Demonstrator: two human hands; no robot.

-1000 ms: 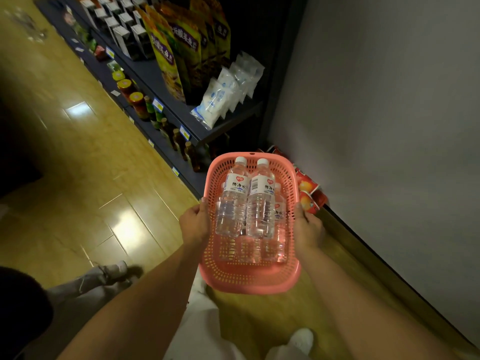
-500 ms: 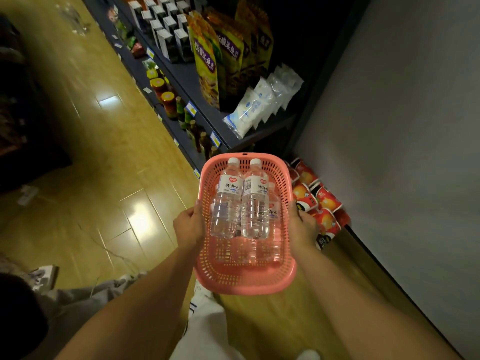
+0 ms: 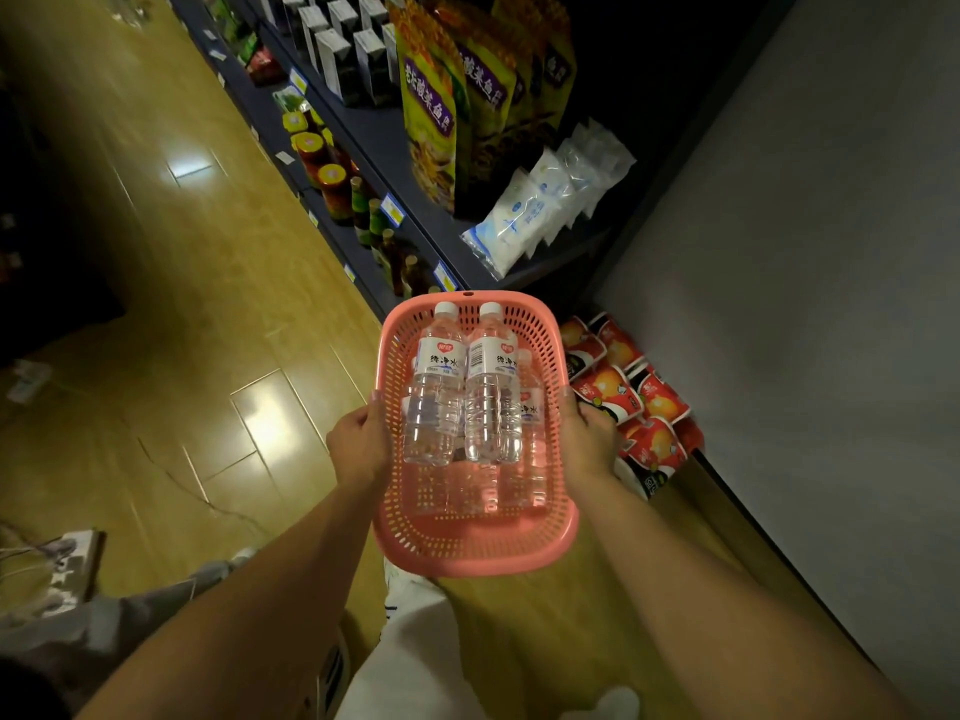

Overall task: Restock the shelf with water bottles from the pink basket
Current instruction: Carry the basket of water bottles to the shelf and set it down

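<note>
I carry a pink perforated basket [image 3: 550, 543] in front of me at waist height. My left hand [image 3: 359, 443] grips its left rim and my right hand [image 3: 589, 439] grips its right rim. Several clear water bottles [image 3: 488, 387] with white caps and white labels lie stacked inside, two on top of others. The dark shelf [image 3: 467, 257] stands ahead and to the left of the basket, its end just beyond the basket's far rim.
Green-yellow snack bags [image 3: 431, 111], white pouches [image 3: 540, 205] and boxes fill the upper shelf; jars and small bottles [image 3: 332, 184] line the lower one. Red instant-noodle cups [image 3: 628, 392] sit on the floor by a grey wall [image 3: 805, 252]. Another person's leg and shoe [image 3: 67, 569] are at lower left.
I have moved closer to the shelf end; the noodle cups now show beside the basket. Both hands keep the same hold on the basket.
</note>
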